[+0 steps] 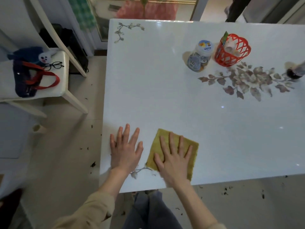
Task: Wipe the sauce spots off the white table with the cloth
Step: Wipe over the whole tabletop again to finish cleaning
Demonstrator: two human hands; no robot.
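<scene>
Head view: white table (165, 90) fills centre and right, printed flower motifs on surface. Yellow-green cloth (158, 156) lies flat at near left corner. Right hand (175, 161) pressed flat on cloth, fingers straight and spread. Left hand (126, 151) flat on bare tabletop just left of cloth, fingers spread, holding nothing. Far right: clear jar (199, 57) beside red lattice basket (231, 52). No sauce spots discernible. Chair (49, 90) left of table carries dark bag (28, 80) and glasses (54, 65).
</scene>
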